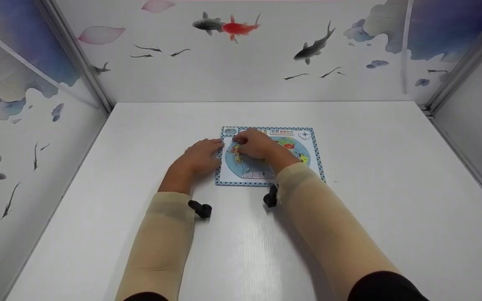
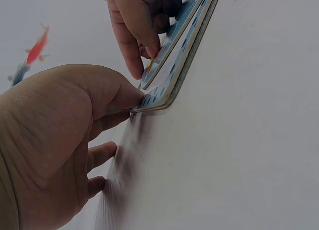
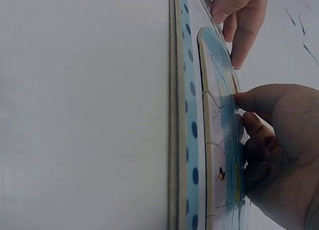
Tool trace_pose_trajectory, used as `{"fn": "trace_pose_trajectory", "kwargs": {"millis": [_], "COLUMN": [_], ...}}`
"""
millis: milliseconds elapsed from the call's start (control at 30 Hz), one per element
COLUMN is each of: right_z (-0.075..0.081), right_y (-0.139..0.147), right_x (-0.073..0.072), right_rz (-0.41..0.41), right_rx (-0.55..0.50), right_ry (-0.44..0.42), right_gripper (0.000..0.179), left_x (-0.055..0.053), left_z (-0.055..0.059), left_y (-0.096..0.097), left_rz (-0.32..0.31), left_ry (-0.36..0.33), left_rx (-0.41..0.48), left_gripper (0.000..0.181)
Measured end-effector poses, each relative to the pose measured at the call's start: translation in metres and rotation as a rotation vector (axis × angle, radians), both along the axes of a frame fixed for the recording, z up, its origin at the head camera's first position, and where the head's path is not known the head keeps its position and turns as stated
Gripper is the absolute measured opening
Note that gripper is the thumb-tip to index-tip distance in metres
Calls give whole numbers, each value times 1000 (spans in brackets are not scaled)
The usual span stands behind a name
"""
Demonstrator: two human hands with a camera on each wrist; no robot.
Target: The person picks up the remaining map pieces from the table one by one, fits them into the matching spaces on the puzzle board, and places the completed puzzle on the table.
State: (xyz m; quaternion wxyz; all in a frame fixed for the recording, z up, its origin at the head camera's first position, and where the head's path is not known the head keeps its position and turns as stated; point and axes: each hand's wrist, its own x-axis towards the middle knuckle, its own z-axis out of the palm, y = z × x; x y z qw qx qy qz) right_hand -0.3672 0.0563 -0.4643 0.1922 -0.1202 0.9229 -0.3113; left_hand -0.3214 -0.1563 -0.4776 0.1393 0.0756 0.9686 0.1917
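Note:
A flat jigsaw puzzle [image 1: 247, 183] of a world map with a blue dotted border lies in the middle of the table. My left hand [image 1: 202, 156] rests at its left edge, the thumb on the dotted border and the other fingers spread along the side. My right hand [image 1: 257, 144] reaches over the map's upper left, touching the colored puzzle pieces [image 1: 236, 155] with thumb and index finger while the other fingers bend under the palm. No loose piece shows in its fingers. In the right wrist view the map's pale near edge [image 3: 208, 160] stands slightly above the border.
The white table [image 1: 391, 200] spreads around the puzzle. White panels painted with fish [image 1: 241, 28] wall the back and both sides. A black wrist mount [image 1: 201, 208] sticks out from the left sleeve, another [image 1: 270, 197] from the right.

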Motion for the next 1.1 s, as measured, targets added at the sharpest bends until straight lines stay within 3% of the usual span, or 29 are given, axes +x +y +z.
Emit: {"fn": "trace_pose_trajectory", "kwargs": {"millis": [267, 867, 1100], "right_z": [-3, -4, -4], "right_y": [1, -1, 2], "right_x": [-2, -3, -2], "right_rz": [-17, 10, -6], "right_rx": [-40, 21, -14], "right_ry": [-10, 51, 18], "right_gripper": [42, 41, 41], "left_x": [1, 1, 2], "left_z": [0, 0, 1], "left_y": [-3, -3, -3], "left_rz": [-37, -20, -28], "left_ry": [24, 10, 19], "left_rx": [12, 20, 3], "left_gripper": [67, 67, 67]}}
